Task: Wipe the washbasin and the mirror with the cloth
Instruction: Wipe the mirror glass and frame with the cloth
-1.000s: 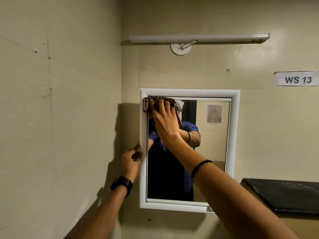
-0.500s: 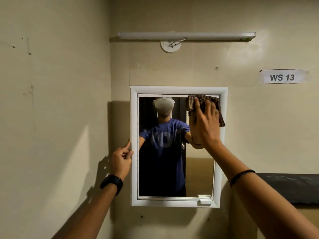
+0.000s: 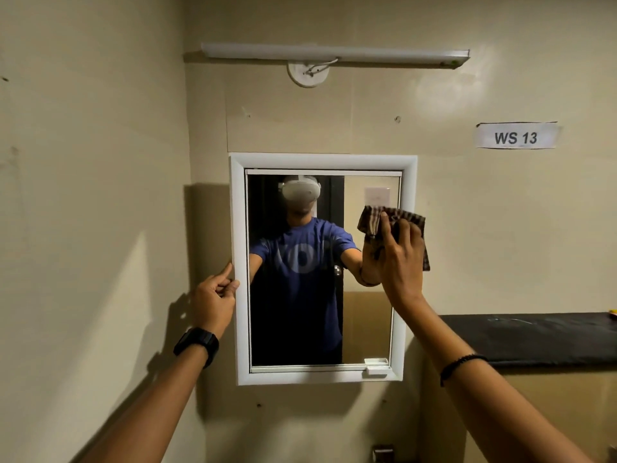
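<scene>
I have my right hand (image 3: 399, 259) flat against the rectangular wall mirror in its white frame (image 3: 302, 295), fingers together and pressing the brown checked cloth (image 3: 394, 225) onto the glass at the mirror's right edge, in the upper half. Part of the cloth spills past the frame's right rail onto the wall. My left hand (image 3: 213, 295) sits at the frame's left edge, about mid-height, thumb and forefinger touching the white rail; it looks to me like a steadying hold rather than a firm grasp, fingers loosely curled and holding nothing else.

I judge that I am mid-way through the mirror. To do this step well, I want the cloth kept bunched under the whole palm, not just the fingertips, so pressure stays even. I would work in overlapping passes down from here towards the bottom right corner, where a small white plastic clip (image 3: 377, 365) sits and could snag the fabric. The washbasin is not in view.
</scene>
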